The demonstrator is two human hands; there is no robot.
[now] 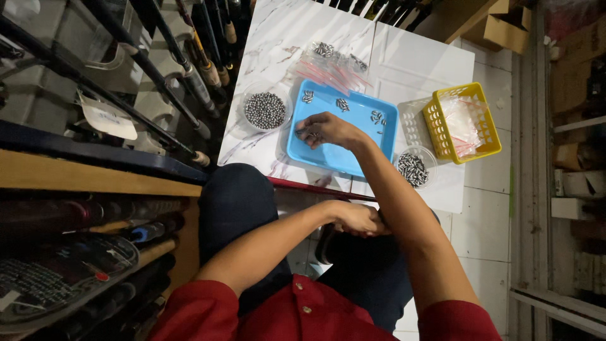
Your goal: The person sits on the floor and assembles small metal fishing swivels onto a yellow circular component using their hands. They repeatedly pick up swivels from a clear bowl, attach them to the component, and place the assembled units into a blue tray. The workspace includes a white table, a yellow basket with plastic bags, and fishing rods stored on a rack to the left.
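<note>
**Q:** Head view, the fingers first: what do they do?

**A:** The right hand (328, 129) reaches across into a blue tray (341, 158), its fingers (305, 134) curled down onto the tray's left part. They seem to pinch something small there, but the piece is too small to make out, so whether they grasp it cannot be told. The left hand (356, 219) lies low over the lap, loosely clenched and partly hidden behind the right forearm; nothing can be seen in it.

**Q:** Where does the tray lie, and how is it oriented?

**A:** It rests on a white marbled table (284, 38), near the edge closest to the person. Its long axis runs from upper left to lower right in the picture, roughly along that table edge. Three small clusters of metal pieces (343, 104) lie along its far side.

**Q:** What surrounds the tray?

**A:** Just left of it stands a clear round bowl of small metal balls (265, 110). At its right end sits a second clear bowl of elongated metal weights (413, 168). Beyond that bowl stands a yellow basket (489, 129) holding clear bags, with a white basket (411, 123) between it and the tray. Small clear zip bags (331, 63) lie behind the tray. Fishing rods (189, 69) lean at the table's left side.
</note>
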